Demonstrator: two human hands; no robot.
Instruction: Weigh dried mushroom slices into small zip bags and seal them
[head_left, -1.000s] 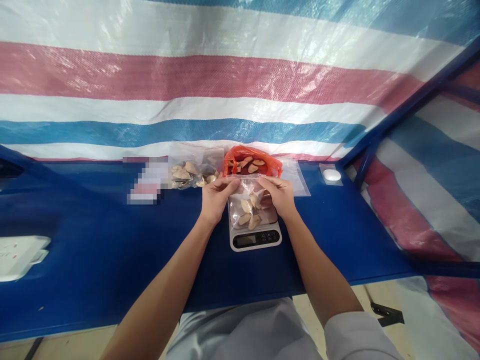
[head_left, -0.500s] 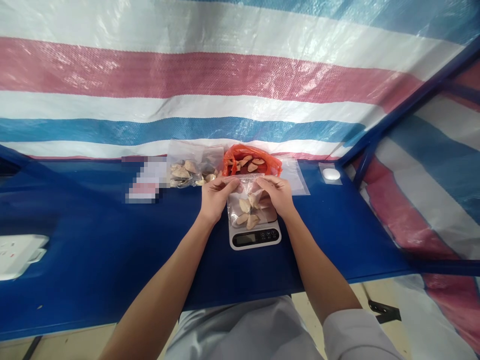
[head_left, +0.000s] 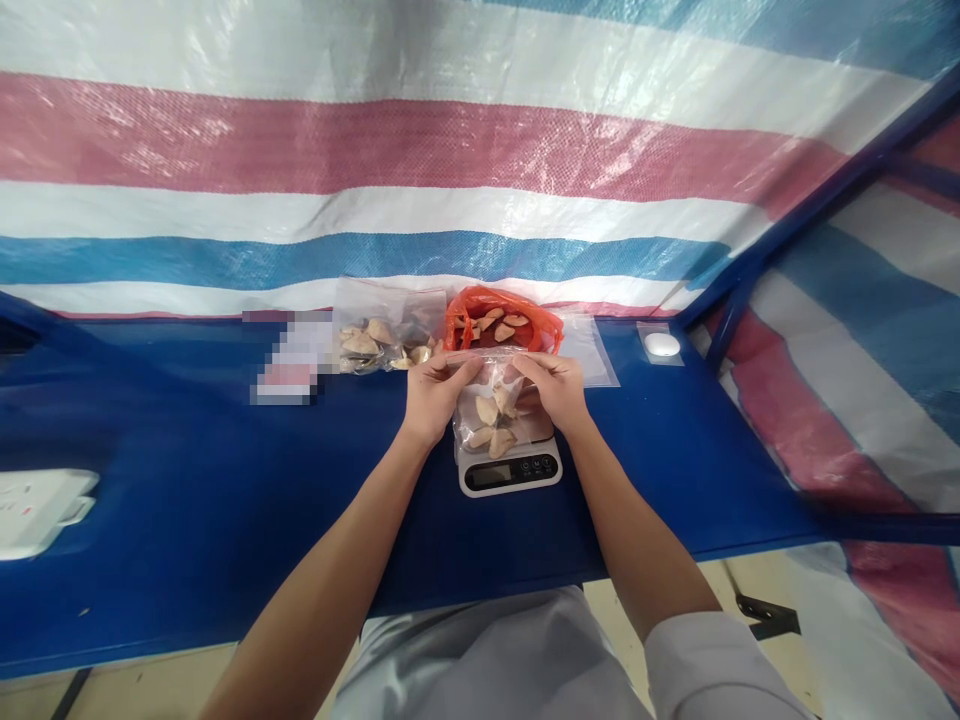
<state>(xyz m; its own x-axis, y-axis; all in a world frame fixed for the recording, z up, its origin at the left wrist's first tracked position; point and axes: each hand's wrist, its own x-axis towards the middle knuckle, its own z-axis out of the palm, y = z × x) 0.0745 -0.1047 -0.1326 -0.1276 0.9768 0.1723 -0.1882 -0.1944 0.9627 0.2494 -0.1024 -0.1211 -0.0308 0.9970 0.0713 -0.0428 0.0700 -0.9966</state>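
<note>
My left hand [head_left: 431, 395] and my right hand [head_left: 555, 388] pinch the top edge of a small clear plastic bag [head_left: 491, 415] that holds several pale sliced pieces. The bag hangs just over the plate of a white digital kitchen scale [head_left: 510, 470] on the blue table [head_left: 187, 480]. Right behind the hands lies an open orange plastic bag [head_left: 501, 325] with more slices. To its left sits another clear bag of slices [head_left: 382, 340].
An empty clear bag [head_left: 596, 350] lies right of the orange one, with a small white round item [head_left: 662, 345] beyond it. A white power strip [head_left: 37, 505] sits at the table's left edge. A striped tarp wall [head_left: 450, 160] rises behind the table.
Both hands have raised the clear bag slightly off the scale and drawn its top edge a little closer together. Everything else stays where it was.
</note>
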